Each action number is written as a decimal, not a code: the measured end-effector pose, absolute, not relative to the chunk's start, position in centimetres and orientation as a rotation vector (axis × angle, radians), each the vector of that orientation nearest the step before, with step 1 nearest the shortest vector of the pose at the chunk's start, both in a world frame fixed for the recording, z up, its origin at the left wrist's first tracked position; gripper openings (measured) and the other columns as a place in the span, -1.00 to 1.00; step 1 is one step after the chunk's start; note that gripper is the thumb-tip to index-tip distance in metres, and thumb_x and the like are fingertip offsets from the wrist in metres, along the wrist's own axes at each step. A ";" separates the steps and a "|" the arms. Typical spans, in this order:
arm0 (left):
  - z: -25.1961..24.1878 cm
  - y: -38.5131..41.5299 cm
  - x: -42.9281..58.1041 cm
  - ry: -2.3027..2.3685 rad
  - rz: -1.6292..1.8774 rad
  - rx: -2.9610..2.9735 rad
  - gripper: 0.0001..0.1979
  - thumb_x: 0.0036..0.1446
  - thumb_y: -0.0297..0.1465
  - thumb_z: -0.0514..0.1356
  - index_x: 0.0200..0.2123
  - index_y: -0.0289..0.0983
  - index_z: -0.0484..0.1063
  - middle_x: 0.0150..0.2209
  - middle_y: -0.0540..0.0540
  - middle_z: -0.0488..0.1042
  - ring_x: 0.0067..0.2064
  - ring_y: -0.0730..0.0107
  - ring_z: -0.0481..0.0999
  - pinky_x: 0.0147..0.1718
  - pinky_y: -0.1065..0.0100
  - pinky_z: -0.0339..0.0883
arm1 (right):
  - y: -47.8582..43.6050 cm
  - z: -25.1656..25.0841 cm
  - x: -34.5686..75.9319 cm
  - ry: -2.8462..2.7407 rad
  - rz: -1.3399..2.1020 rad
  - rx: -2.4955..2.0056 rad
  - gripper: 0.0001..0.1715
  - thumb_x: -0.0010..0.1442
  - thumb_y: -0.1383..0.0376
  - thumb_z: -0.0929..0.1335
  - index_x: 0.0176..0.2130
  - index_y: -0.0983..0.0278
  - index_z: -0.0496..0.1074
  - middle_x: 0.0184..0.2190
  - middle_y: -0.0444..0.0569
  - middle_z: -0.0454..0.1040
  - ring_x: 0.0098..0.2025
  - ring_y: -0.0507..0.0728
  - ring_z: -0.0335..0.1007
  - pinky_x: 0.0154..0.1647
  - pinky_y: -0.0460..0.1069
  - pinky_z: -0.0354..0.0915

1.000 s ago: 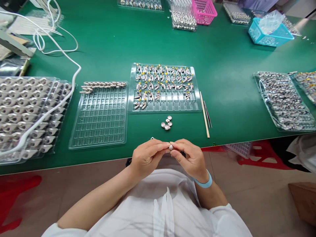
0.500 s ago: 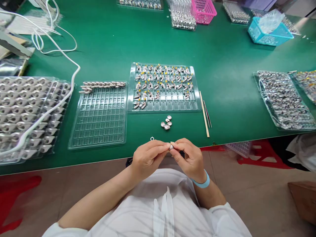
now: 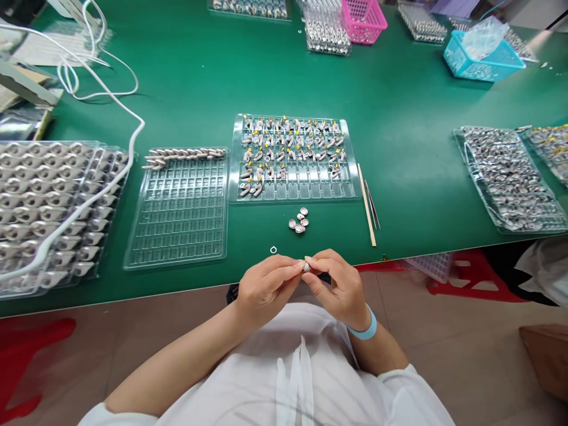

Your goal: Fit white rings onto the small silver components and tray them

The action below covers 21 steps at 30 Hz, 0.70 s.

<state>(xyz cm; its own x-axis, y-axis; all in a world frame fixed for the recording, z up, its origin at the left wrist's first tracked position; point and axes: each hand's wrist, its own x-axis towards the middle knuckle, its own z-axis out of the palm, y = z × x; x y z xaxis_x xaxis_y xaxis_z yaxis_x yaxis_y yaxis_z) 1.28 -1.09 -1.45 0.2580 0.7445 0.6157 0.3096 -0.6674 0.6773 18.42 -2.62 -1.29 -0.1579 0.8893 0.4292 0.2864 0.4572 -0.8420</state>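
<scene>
My left hand [image 3: 265, 287] and my right hand [image 3: 336, 286] meet at the near edge of the green table [image 3: 186, 89]. Both pinch one small pale earbud part [image 3: 306, 266] between their fingertips. Just beyond the fingers lies a small ring [image 3: 273, 249]. A little cluster of round metal caps [image 3: 300, 221] sits further out. Behind it a clear tray [image 3: 310, 189] holds rows of pale earbud shells with yellow bits. A second clear tray [image 3: 180, 207] to the left has only one row of shells along its far edge.
A wooden stick [image 3: 367, 204] and tweezers [image 3: 374, 212] lie right of the caps. Stacked trays of shells [image 3: 48, 201] crossed by a white cable [image 3: 133, 139] fill the left. Trays of metal parts [image 3: 510, 177] are at right; pink basket [image 3: 362, 21] and blue basket [image 3: 481, 56] stand far back.
My hands stay together on the small part, with only slight finger shifts. The view drifted a little; the ring now shows clearly beyond my left fingers.
</scene>
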 end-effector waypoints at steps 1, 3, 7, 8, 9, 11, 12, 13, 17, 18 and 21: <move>-1.4 -1.1 1.3 0.967 1.391 2.115 -0.77 0.11 -0.63 0.26 -0.17 -0.29 0.48 -0.30 -0.13 0.62 -0.32 0.42 0.60 -0.35 0.44 0.52 | -2.6 -1.3 18.4 -1.677 0.753 -1.026 -0.72 0.17 0.47 0.39 -0.09 0.31 0.44 -0.28 0.06 0.49 -0.25 0.11 0.44 -0.30 0.00 0.44; -1.3 -1.2 1.4 0.976 1.382 2.115 -0.77 0.10 -0.64 0.26 -0.18 -0.29 0.48 -0.30 -0.14 0.61 -0.31 0.41 0.59 -0.34 0.43 0.52 | -2.7 -1.4 18.3 -1.653 0.772 -1.031 -0.73 0.17 0.49 0.38 -0.10 0.30 0.44 -0.28 0.06 0.50 -0.24 0.11 0.44 -0.28 0.01 0.44; -1.0 -1.2 1.4 0.974 1.348 2.131 -0.78 0.10 -0.65 0.25 -0.19 -0.30 0.48 -0.31 -0.15 0.61 -0.31 0.42 0.59 -0.34 0.44 0.51 | -2.9 -1.4 18.2 -1.644 0.744 -1.035 -0.73 0.16 0.51 0.38 -0.13 0.29 0.45 -0.28 0.05 0.50 -0.25 0.10 0.44 -0.27 0.01 0.45; -1.0 -1.2 1.3 0.978 1.342 2.142 -0.78 0.11 -0.65 0.25 -0.19 -0.30 0.48 -0.31 -0.15 0.62 -0.32 0.43 0.59 -0.34 0.45 0.51 | -3.0 -1.4 18.2 -1.647 0.725 -1.034 -0.73 0.16 0.52 0.38 -0.13 0.29 0.45 -0.28 0.05 0.50 -0.24 0.10 0.44 -0.27 0.01 0.45; -1.0 -1.2 1.3 0.983 1.337 2.154 -0.79 0.11 -0.64 0.25 -0.20 -0.30 0.48 -0.31 -0.14 0.62 -0.32 0.43 0.59 -0.35 0.45 0.51 | -3.0 -1.5 18.1 -1.651 0.707 -1.033 -0.73 0.16 0.52 0.38 -0.13 0.29 0.46 -0.28 0.04 0.50 -0.24 0.10 0.44 -0.27 0.02 0.45; -1.0 -1.2 1.2 0.992 1.336 2.171 -0.81 0.11 -0.63 0.25 -0.21 -0.30 0.48 -0.32 -0.14 0.62 -0.32 0.43 0.59 -0.35 0.45 0.51 | -3.1 -1.5 18.1 -1.663 0.682 -1.035 -0.72 0.16 0.52 0.38 -0.12 0.28 0.46 -0.27 0.05 0.50 -0.24 0.11 0.44 -0.25 0.02 0.45; -1.1 -1.2 1.2 0.996 1.337 2.177 -0.82 0.12 -0.62 0.25 -0.22 -0.29 0.48 -0.33 -0.13 0.62 -0.33 0.43 0.59 -0.36 0.45 0.51 | -3.1 -1.5 18.1 -1.672 0.675 -1.038 -0.71 0.16 0.52 0.38 -0.12 0.28 0.45 -0.26 0.05 0.50 -0.24 0.11 0.44 -0.24 0.03 0.45; -1.1 -1.2 1.2 1.001 1.337 2.182 -0.83 0.13 -0.62 0.24 -0.23 -0.29 0.48 -0.33 -0.13 0.62 -0.34 0.43 0.59 -0.37 0.45 0.50 | -3.1 -1.6 18.1 -1.680 0.671 -1.041 -0.71 0.16 0.52 0.37 -0.11 0.28 0.45 -0.26 0.05 0.50 -0.24 0.11 0.44 -0.24 0.03 0.45; -1.2 -1.2 1.2 1.002 1.353 2.204 -0.84 0.11 -0.62 0.24 -0.25 -0.30 0.48 -0.36 -0.12 0.62 -0.37 0.43 0.59 -0.40 0.46 0.49 | -3.0 -1.5 18.1 -1.713 0.668 -1.041 -0.72 0.18 0.52 0.36 -0.11 0.28 0.44 -0.27 0.05 0.49 -0.24 0.11 0.43 -0.24 0.03 0.45; -1.2 -1.2 1.2 1.002 1.359 2.201 -0.83 0.09 -0.63 0.25 -0.25 -0.30 0.48 -0.36 -0.13 0.62 -0.37 0.43 0.59 -0.40 0.46 0.49 | -3.0 -1.4 18.1 -1.726 0.664 -1.036 -0.71 0.18 0.52 0.35 -0.10 0.28 0.44 -0.26 0.05 0.48 -0.24 0.11 0.42 -0.24 0.03 0.45; -1.1 -1.2 1.3 1.028 1.374 2.135 -0.83 0.08 -0.63 0.27 -0.26 -0.30 0.50 -0.36 -0.13 0.63 -0.37 0.42 0.60 -0.40 0.47 0.49 | -3.0 -1.3 18.1 -1.756 0.650 -1.022 -0.66 0.21 0.52 0.33 -0.02 0.30 0.41 -0.24 0.08 0.48 -0.20 0.12 0.42 -0.23 0.04 0.45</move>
